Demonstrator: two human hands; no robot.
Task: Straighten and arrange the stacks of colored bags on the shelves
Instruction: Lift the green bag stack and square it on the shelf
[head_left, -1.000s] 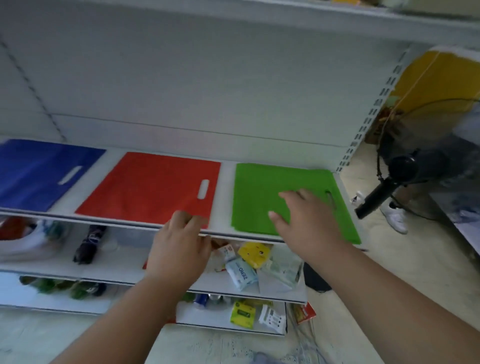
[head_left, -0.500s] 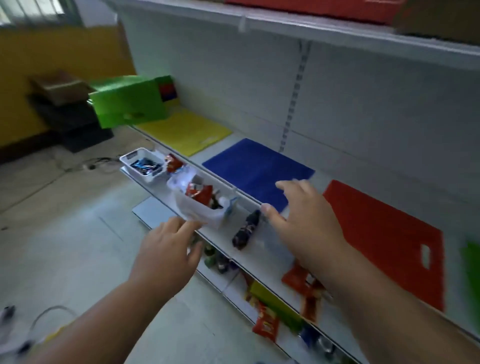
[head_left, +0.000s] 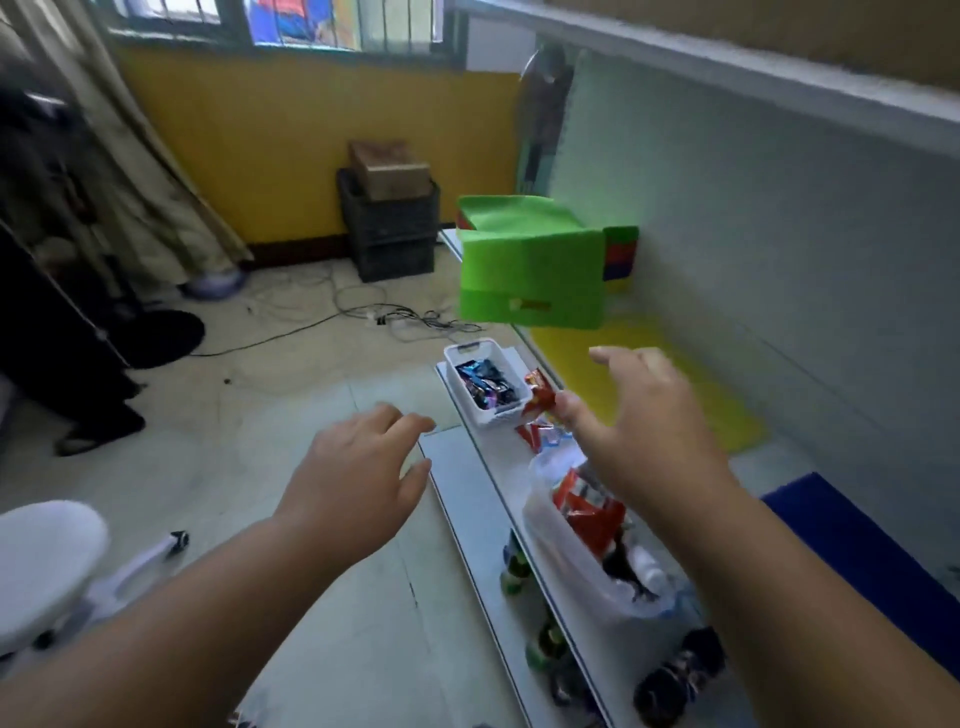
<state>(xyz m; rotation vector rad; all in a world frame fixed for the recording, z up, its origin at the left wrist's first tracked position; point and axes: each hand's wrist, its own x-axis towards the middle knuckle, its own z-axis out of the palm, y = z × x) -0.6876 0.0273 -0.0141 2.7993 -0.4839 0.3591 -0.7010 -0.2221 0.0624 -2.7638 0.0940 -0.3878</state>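
Observation:
A stack of green bags (head_left: 532, 270) droops over the front edge of the shelf at its far end, with red and blue bag edges (head_left: 618, 254) behind it. A yellow bag (head_left: 675, 384) lies flat on the shelf nearer to me, and a blue bag (head_left: 862, 561) lies at the lower right. My right hand (head_left: 639, 415) hovers with spread fingers over the yellow bag's near edge and holds nothing. My left hand (head_left: 358, 478) hangs in the air over the floor, left of the shelves, fingers relaxed and empty.
A white tray of snack packets (head_left: 483, 382) and a clear bag of snacks (head_left: 587, 525) sit on the lower shelf. Bottles (head_left: 680, 675) stand below. Cables (head_left: 395, 317), a black crate with a box (head_left: 389, 223) and a white stool (head_left: 47, 561) occupy the floor.
The view has swung left along the shelves, from the red and green bags to the yellow and drooping green ones. Both hands left the bags and now reach forward empty.

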